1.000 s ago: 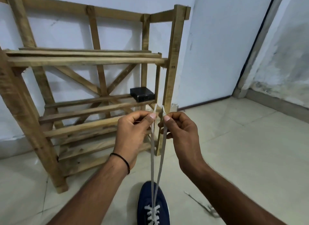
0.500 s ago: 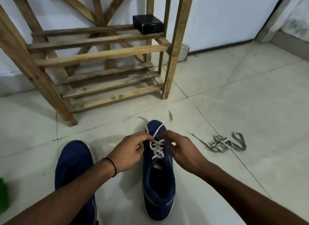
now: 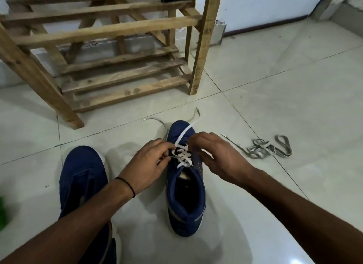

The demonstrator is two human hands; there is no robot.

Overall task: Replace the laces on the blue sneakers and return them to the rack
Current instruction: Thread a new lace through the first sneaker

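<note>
floor (image 3: pixel 275 77): pale tiles | wall (image 3: pixel 265 6): white | left hand (image 3: pixel 146 165) fingers pinch lace (image 3: pixel 183 158) | right hand (image 3: pixel 220 157) fingers pinch lace

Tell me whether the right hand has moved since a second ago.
Yes. The right hand has come down from in front of the rack's front post to the white lace on the sneaker, on the floor before the rack.
</note>
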